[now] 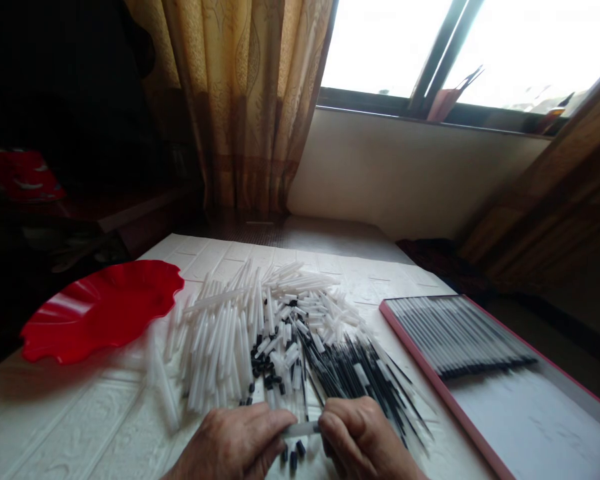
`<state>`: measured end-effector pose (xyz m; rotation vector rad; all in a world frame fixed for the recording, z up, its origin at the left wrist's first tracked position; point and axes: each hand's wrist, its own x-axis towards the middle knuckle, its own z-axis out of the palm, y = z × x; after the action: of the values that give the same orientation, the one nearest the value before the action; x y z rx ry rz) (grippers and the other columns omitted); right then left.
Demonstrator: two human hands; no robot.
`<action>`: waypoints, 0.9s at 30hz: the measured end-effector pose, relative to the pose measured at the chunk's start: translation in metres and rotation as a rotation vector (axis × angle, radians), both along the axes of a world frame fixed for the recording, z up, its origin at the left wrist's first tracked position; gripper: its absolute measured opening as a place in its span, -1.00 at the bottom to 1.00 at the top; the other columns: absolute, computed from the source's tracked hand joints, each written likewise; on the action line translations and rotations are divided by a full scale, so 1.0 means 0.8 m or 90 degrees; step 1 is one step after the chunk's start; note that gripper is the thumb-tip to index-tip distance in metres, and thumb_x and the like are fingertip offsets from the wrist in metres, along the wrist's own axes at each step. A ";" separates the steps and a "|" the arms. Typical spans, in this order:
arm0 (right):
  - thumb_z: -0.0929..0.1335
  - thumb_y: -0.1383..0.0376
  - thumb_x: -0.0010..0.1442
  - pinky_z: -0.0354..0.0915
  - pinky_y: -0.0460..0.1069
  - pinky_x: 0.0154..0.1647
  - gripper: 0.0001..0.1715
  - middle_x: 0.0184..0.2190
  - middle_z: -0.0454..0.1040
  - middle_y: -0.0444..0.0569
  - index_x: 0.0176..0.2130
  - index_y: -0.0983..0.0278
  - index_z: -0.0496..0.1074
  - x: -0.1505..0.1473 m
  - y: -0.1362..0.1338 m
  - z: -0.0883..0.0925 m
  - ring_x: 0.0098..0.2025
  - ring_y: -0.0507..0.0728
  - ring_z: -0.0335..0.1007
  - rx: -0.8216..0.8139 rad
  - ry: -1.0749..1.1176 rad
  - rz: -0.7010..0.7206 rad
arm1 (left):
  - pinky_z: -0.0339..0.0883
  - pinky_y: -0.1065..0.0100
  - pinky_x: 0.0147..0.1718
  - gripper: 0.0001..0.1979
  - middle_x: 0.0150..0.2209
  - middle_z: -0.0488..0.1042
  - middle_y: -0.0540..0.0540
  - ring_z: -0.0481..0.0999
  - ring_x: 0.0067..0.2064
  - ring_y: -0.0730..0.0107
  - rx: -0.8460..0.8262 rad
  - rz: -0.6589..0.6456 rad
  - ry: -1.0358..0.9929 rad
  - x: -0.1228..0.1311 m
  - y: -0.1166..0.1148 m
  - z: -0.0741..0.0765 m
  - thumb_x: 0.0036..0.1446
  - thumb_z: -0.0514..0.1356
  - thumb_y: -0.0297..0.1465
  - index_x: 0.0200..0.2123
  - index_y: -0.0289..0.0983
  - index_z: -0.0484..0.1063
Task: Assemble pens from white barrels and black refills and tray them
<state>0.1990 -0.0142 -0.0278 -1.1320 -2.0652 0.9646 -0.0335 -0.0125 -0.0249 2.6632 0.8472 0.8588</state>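
Low in the middle of the view, my left hand and my right hand pinch a translucent white pen barrel held level between them. A darker tip shows at my right fingertips; the rest of that end is hidden. Beyond my left hand lies a heap of long white pen barrels. Clear pen caps and small black plugs are scattered in the centre. Thin black pen refills fan out behind my right hand. A few more black plugs sit just below the held barrel.
A red wavy-rimmed plate stands at the left. On the right, a pink-edged tray contains a row of pens with black ends. The table has a white brick-patterned cover. Curtains and a window are behind.
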 end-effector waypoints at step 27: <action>0.21 0.28 0.29 0.18 -0.14 -0.48 -0.87 -0.49 0.43 -0.15 -0.26 0.23 0.32 0.006 -0.002 0.023 -0.52 0.01 0.32 0.097 -0.061 -0.032 | 0.50 0.49 -0.29 -0.79 -0.29 0.62 -0.05 0.67 -0.29 0.33 -0.083 -0.006 -0.028 -0.001 0.003 0.000 0.40 -0.01 -0.37 0.01 -0.17 0.35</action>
<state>0.2035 -0.0155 -0.0093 -1.1638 -2.1348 0.7275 -0.0344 -0.0104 -0.0248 2.5245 0.8500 0.8276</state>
